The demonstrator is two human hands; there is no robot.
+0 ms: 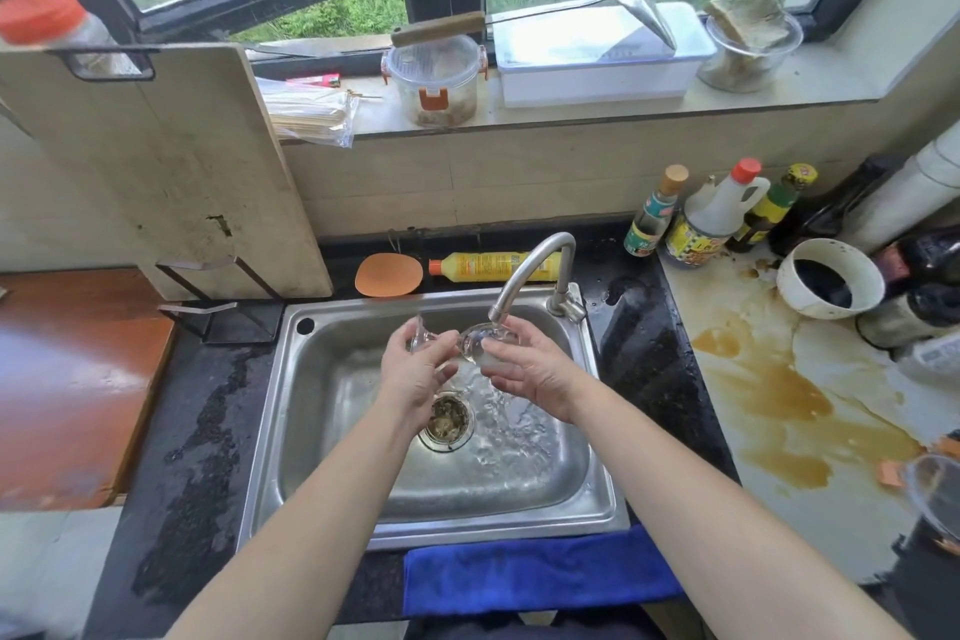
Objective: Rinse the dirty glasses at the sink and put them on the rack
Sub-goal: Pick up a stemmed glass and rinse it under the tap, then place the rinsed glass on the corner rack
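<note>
Two hands hold one stemmed glass (475, 340) on its side over the sink (332, 411), right under the spout of the faucet (535, 265), with water running over it and splashing into the basin. The left hand (415, 374) has its fingers curled round the foot and stem. The right hand (535, 374) cups the bowl, thumb on top and gently bent fingers beneath. The glass lies at about 12 o'clock from the clogged drain strainer (448, 418).

A blue cloth (540, 577) hangs over the sink's front edge at 6 o'clock. At 12 o'clock behind the sink lie a yellow bottle (488, 267) and an orange pad (388, 276). At 3 o'clock the bench (727, 483) bears a brown spill (779, 395), and a second glass (935, 494) shows at the frame's right edge.
</note>
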